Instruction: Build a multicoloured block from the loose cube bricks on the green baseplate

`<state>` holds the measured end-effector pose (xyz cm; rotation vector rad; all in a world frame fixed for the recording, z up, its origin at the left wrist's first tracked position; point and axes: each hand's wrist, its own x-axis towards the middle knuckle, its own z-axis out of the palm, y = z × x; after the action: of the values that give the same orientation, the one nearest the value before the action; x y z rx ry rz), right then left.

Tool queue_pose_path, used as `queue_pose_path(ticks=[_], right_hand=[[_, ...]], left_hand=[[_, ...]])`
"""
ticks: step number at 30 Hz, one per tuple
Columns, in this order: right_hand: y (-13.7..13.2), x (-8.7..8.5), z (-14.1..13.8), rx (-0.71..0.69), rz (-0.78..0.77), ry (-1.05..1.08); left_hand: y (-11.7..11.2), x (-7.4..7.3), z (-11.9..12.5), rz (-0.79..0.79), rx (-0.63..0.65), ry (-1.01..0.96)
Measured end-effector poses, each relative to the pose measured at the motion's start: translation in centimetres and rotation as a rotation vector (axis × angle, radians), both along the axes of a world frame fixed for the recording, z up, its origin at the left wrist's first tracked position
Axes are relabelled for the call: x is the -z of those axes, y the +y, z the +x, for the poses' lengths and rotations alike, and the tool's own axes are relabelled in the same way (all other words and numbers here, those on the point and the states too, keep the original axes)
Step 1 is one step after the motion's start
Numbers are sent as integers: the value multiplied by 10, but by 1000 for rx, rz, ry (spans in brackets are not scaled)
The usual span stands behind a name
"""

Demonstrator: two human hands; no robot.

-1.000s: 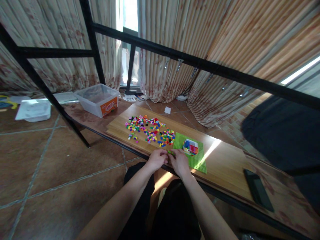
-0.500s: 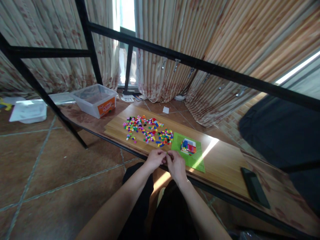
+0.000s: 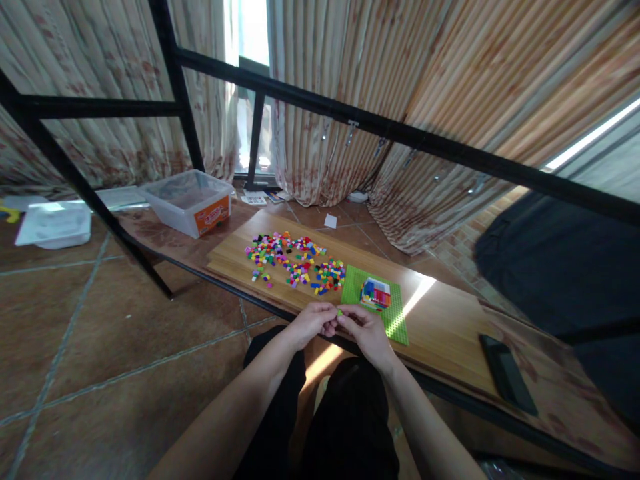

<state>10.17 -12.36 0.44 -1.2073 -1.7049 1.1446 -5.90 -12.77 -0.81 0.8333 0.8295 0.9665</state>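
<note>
The left hand (image 3: pixel 313 323) and the right hand (image 3: pixel 365 328) meet fingertip to fingertip at the near edge of the table (image 3: pixel 450 333), and together they pinch a small green brick (image 3: pixel 340 312) between them; both hands are closed on it, fingers curled in. The brick sits right at the gap where the thumbs and forefingers come together, just off the near left corner of the green baseplate (image 3: pixel 395 320).

The baseplate lies flat on the table, just beyond the right hand. On it stands a small multicoloured brick build (image 3: pixel 376 293), with blue, red and white showing. To the left of the baseplate a loose scatter of coloured bricks (image 3: pixel 295 260) spreads across the wood, near the left hand but not touching it.

Farther left, on the darker board, stands a clear plastic tub (image 3: pixel 187 200) with an orange label. Well off to the right, a dark phone (image 3: pixel 507 373) lies flat near the table's front edge.
</note>
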Motion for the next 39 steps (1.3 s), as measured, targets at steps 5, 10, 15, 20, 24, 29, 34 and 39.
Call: queue_pose_path(ticks=[5, 10, 15, 20, 24, 29, 34, 39], right_hand=[[18, -3, 29, 225, 277, -309], [45, -2, 54, 372, 560, -700], [53, 9, 57, 357, 619, -833], [55, 14, 53, 349, 644, -879], [55, 15, 51, 358, 654, -837], [55, 20, 51, 407, 642, -742], [56, 22, 56, 430, 630, -739], [57, 21, 61, 426, 598, -779]], left_hand=[[2, 4, 4, -37, -32, 148], [5, 6, 7, -67, -94, 257], [5, 3, 7, -67, -104, 283], [5, 3, 6, -71, -98, 293], [5, 5, 7, -60, -112, 299], [5, 4, 7, -70, -114, 307], [5, 4, 7, -75, -122, 320], [5, 5, 6, -81, -136, 321]])
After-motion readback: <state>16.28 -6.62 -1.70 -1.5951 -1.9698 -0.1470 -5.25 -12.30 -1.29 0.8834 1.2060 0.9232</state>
